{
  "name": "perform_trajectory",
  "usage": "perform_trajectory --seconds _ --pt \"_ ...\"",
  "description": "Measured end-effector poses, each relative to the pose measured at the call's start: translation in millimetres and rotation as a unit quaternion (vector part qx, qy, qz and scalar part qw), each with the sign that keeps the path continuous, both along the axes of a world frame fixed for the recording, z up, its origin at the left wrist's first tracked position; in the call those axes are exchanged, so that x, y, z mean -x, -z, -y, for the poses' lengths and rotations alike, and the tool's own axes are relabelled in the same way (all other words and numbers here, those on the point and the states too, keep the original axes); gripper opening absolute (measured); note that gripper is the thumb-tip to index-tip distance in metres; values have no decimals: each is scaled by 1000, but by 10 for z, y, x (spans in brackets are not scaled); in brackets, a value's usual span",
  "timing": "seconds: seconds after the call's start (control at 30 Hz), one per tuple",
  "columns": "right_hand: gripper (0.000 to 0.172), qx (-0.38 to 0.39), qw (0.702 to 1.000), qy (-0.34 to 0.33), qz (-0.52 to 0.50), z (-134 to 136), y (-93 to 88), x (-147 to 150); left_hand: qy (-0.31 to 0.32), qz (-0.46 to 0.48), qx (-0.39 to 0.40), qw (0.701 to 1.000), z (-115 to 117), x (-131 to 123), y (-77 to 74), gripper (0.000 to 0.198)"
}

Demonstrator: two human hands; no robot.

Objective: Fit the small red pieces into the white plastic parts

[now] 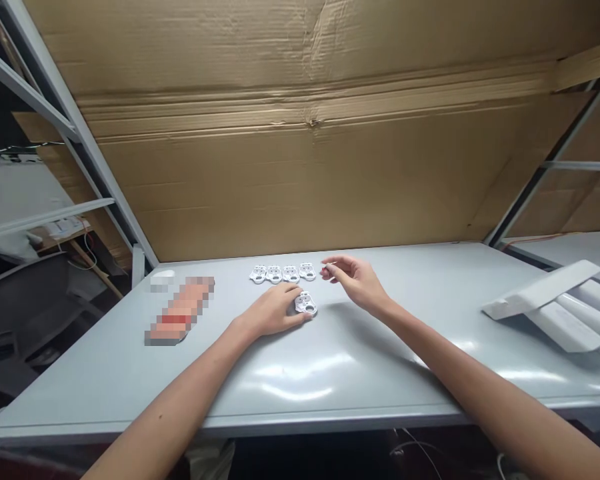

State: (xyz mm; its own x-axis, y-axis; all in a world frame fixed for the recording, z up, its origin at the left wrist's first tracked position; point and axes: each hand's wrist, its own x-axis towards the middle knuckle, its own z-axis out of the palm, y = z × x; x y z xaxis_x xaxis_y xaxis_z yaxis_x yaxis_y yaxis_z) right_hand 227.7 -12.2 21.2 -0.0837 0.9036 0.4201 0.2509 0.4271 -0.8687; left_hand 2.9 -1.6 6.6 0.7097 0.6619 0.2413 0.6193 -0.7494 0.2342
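Note:
My left hand [279,310] rests on the table with its thumb and fingers closed around a white plastic part [306,303], which has a round opening at its lower end. Above the table, to the right of that part, my right hand [356,279] is held in a pinch. Whatever sits between its fingertips is too small to make out. Behind my hands, several similar white plastic parts [274,274] lie in a row, the rightmost one [307,271] close to my right fingertips.
A blurred orange-red object [184,310] lies on the left of the grey table [300,400], with a small white item [163,277] behind it. White long boxy pieces [555,303] are stacked at the right. Cardboard [300,187] walls the back, between metal frame posts [95,160].

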Motion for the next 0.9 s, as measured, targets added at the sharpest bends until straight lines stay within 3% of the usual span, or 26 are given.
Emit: perform_trajectory --seconds 0.1,0.2,0.3,0.37,0.5,0.9 --pt "14 159 968 -17 -195 -13 -62 -26 -3 -1 9 1000 -10 13 18 41" --pt "20 284 897 -28 -337 -15 -82 -20 1 0 6 1000 -16 20 27 44" --pt "30 358 830 -27 -427 -17 -94 9 7 -3 1 1000 -14 17 24 44" --pt "27 378 809 -23 -450 -17 -110 29 8 -9 -2 1000 -10 12 18 44" --pt "16 377 806 -24 -455 -7 -151 44 4 -20 -5 1000 -1 1 8 46" --pt "18 381 826 -41 -413 -44 -97 1 2 -14 3 1000 2 1 5 45"
